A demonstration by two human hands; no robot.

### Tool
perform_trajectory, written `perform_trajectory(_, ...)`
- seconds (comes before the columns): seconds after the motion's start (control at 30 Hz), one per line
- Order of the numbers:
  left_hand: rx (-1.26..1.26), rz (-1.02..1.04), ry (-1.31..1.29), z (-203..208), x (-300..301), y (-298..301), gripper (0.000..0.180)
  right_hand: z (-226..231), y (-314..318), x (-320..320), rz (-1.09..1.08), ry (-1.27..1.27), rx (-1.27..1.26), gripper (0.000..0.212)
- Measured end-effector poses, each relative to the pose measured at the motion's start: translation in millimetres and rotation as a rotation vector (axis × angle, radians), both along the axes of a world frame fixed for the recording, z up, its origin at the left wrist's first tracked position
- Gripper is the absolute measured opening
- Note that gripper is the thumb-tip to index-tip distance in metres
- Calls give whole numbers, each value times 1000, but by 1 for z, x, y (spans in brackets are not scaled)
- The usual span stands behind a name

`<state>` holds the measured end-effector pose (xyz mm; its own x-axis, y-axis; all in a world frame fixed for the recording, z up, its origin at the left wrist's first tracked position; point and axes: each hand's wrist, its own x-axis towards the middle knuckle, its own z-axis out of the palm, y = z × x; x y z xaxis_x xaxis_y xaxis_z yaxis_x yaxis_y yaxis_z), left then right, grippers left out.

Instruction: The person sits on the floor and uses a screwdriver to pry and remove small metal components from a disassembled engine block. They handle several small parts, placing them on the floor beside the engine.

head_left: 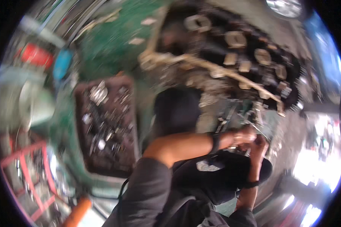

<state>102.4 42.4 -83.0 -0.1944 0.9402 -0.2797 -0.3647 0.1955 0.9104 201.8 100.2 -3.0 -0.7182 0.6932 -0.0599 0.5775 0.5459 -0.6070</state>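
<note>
My left hand (246, 135) and my right hand (258, 146) are close together at the right, above my bent knee. Both look closed, with fingers pinched, but the blur hides what is between them. A thin, pale metal rod (258, 130) slants right beside the fingertips; I cannot tell which hand, if either, grips it. Just beyond the hands, several slender metal tools (226, 118) lie on the dirty floor. Farther off is a large, dark, greasy engine block (216, 47) with pale oblong pieces on it and a tan, frame-like edge (201, 61) along its near side.
A rusty rectangular tray (79, 125) full of loose metal parts sits on the green floor (102, 56) to my left. Beyond it stand a pale bucket (39, 106), a blue container (62, 64) and a red object (37, 55). A red metal frame (26, 176) is at the lower left.
</note>
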Motion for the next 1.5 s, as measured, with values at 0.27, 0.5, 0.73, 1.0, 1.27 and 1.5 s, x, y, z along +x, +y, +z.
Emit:
perform_trajectory(0.27,-13,-211,-68,52,-41,-45,17,27,-31,5,140,169,-6,23)
perform_trajectory(0.5,7,-234,-78,70,-45,-42,14,40,-20,31,298,116,24,45)
perform_trajectory(0.73,-19,-174,-104,66,-52,-43,13,52,-2,36,332,56,142,57)
perform_trajectory(1.0,-72,-143,-142,58,-51,-42,12,42,15,20,333,-18,63,56)
perform_trajectory(1.27,-85,-152,-204,55,-54,-38,12,31,18,15,355,55,-12,50)
perform_trajectory(1.5,-90,-135,-186,59,-51,-34,12,28,15,14,329,114,-130,49)
